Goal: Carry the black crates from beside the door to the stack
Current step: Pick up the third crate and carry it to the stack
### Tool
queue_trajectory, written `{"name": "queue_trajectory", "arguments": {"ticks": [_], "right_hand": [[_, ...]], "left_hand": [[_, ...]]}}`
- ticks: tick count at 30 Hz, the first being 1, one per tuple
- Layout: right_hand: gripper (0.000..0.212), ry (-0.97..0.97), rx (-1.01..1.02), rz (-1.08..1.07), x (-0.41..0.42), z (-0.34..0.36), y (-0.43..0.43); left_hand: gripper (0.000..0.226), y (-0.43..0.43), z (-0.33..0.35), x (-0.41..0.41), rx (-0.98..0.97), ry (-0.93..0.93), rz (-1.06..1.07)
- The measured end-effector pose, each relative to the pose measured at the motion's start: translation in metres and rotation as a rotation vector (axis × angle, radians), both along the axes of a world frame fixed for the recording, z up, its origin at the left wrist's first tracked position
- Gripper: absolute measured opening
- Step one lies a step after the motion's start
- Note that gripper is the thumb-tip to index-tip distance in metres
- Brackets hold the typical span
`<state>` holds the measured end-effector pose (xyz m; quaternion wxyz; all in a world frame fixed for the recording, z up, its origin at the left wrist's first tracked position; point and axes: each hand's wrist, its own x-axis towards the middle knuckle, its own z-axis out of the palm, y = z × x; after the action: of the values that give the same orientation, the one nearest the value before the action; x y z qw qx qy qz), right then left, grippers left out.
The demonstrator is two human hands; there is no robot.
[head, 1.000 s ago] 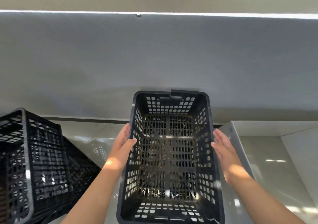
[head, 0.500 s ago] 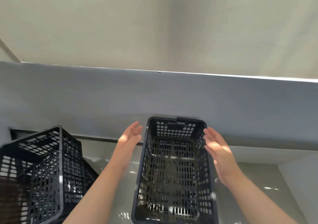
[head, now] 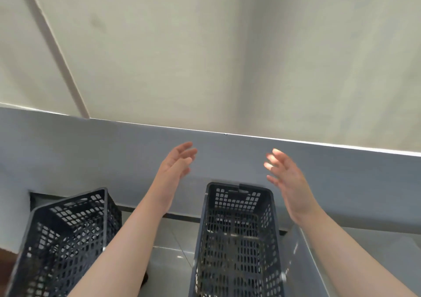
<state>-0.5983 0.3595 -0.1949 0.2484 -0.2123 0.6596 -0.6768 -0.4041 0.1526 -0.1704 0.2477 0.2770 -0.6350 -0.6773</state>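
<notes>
A black perforated crate (head: pixel 237 239) stands upright below me at centre right, empty inside. Another black crate (head: pixel 61 239) sits tilted at the lower left. My left hand (head: pixel 176 166) is raised above and left of the centre crate, fingers apart, holding nothing. My right hand (head: pixel 287 175) is raised above the crate's far right corner, also spread and empty. Neither hand touches a crate.
A grey-painted lower wall band (head: pixel 341 182) runs behind the crates, with a cream wall (head: pixel 227 57) above. Glossy floor tiles (head: pixel 173 246) show between the crates. A pale grey ledge or box edge (head: pixel 298 258) lies just right of the centre crate.
Both hands have let go of the centre crate's sides and risen above it. The view has tilted upward, so the crates sit lower in the frame.
</notes>
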Motion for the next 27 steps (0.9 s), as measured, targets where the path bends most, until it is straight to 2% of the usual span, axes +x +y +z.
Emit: {"name": "queue_trajectory", "arguments": {"ticks": [6, 13, 15, 27], "right_hand": [[0.037, 0.033, -0.059, 0.066, 0.021, 0.038, -0.021], [0.038, 0.026, -0.112, 0.216, 0.035, 0.062, -0.055], [0.038, 0.017, -0.127, 0.266, 0.039, 0.066, -0.065], [0.040, -0.105, -0.150, 0.622, 0.099, 0.040, -0.132]], "left_hand": [[0.046, -0.015, 0.041, 0.041, -0.062, 0.044, 0.014], [0.052, -0.011, 0.068, 0.085, -0.072, 0.066, 0.175], [0.047, -0.007, 0.070, 0.095, -0.075, 0.062, 0.228], [0.044, 0.037, 0.057, 0.191, -0.092, -0.060, 0.594]]}}
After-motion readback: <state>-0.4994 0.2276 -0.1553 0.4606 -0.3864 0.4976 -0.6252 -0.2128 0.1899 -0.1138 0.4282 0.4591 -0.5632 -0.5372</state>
